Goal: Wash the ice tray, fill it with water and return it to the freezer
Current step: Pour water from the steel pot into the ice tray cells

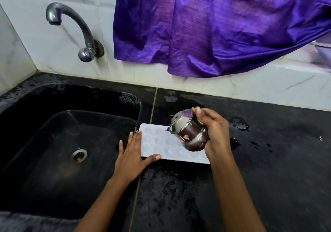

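A white ice tray (161,142) with star-shaped cells lies flat on the black counter, just right of the sink. My left hand (133,153) lies open against the tray's left end, fingers straight, thumb along its near edge. My right hand (215,133) grips a small steel pot (188,130), which is tilted on its side over the tray with its mouth pointing left. The pot and my right hand hide the tray's right part.
A black sink (59,142) with a steel drain (78,155) lies to the left. A curved metal tap (78,29) juts from the tiled wall above it. A purple cloth (215,27) hangs over the wall. The wet black counter (268,160) stretches right.
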Available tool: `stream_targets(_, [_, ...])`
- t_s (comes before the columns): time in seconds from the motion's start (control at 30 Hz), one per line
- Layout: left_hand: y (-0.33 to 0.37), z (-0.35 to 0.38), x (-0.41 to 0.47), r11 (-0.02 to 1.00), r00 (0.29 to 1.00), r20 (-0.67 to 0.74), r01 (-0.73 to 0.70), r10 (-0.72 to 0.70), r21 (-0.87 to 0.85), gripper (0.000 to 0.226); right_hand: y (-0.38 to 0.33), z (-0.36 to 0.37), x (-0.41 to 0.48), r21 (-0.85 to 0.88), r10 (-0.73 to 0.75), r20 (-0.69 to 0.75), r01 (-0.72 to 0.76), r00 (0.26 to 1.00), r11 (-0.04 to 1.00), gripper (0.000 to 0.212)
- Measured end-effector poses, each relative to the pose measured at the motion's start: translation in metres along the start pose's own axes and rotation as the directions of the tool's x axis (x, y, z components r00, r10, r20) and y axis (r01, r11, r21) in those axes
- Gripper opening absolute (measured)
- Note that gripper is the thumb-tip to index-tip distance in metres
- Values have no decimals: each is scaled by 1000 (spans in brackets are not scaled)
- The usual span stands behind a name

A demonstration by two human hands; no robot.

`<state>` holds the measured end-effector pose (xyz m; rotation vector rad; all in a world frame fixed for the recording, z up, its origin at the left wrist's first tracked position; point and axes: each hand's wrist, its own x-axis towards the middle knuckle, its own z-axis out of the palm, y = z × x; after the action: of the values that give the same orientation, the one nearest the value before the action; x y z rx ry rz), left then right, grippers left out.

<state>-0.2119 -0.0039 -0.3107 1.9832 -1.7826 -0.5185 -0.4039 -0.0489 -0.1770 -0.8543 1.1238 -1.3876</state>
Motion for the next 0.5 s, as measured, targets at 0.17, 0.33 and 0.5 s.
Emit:
stream_targets(0.17, [-1,1,0,1000,1000,1,1,-1,-6,132,-5,2,0,-8,-16,-4,16,1000,1000,5])
stream_targets(0.33, [-2,1,0,1000,1000,0,0,0,-15,130,-9,5,-2,-3,-30,8,30,1000,1000,5])
stream_targets(0.5, [-1,1,0,1000,1000,1,2,-2,-10,127,-12,7,-2,12,-28,12,28,1000,1000,3])
